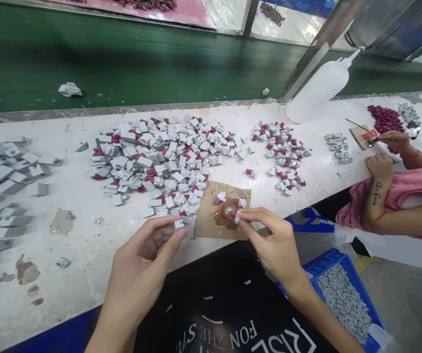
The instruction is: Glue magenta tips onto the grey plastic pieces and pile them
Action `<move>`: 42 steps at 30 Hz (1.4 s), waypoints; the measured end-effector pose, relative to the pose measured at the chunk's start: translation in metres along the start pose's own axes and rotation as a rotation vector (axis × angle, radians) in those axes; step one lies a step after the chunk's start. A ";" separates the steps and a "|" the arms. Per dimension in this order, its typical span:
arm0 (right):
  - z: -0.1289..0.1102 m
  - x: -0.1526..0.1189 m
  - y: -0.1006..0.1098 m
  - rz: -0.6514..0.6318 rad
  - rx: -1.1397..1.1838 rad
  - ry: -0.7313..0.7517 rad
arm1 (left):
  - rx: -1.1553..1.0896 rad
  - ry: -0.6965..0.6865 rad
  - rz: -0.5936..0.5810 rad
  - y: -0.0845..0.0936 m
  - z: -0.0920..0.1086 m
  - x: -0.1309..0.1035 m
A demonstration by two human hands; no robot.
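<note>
My left hand pinches a small grey block between thumb and fingertips, just left of a brown cardboard piece. A small grey part with a dark red end is pinched in my right hand, its red end at a small round red-rimmed dish on the cardboard. Wet-looking stains surround the dish. Two more grey-and-red pieces lie on the cardboard above it. A large heap of grey and red parts spreads behind my left hand.
Larger grey blocks lie at the far left, a smaller heap right of centre. A white squeeze bottle stands near the green belt. Another person's hands work at the right. A blue crate sits below.
</note>
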State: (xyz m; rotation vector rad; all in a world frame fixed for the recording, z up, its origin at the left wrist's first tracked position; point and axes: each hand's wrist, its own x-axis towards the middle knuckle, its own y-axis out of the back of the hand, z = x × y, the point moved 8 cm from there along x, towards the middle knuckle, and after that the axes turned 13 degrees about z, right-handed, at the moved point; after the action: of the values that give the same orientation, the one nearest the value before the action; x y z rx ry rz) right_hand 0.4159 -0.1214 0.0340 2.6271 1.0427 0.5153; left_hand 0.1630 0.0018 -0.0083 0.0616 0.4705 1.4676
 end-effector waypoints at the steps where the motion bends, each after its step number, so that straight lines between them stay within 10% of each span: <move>1: 0.000 0.000 0.001 0.006 0.008 -0.008 | -0.007 0.009 -0.021 -0.003 0.002 -0.001; 10: 0.012 0.004 -0.004 0.018 0.457 -0.455 | -0.296 0.030 -0.357 -0.062 0.042 -0.007; 17: 0.009 0.005 -0.013 0.009 0.559 -0.532 | -0.484 0.041 -0.470 -0.085 0.063 -0.014; 37: -0.026 0.032 -0.040 -0.329 0.492 -0.302 | -0.366 -0.100 -0.443 -0.053 0.080 -0.006; 42: -0.033 0.099 -0.081 -0.441 0.189 -0.144 | -0.177 -0.164 -0.300 -0.026 0.095 0.035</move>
State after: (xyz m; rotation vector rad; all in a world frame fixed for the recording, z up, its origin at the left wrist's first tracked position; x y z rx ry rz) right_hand 0.4200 0.0088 0.0563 2.4243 1.6265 0.1319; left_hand 0.2208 0.0555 0.0605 -0.0285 0.2050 1.1928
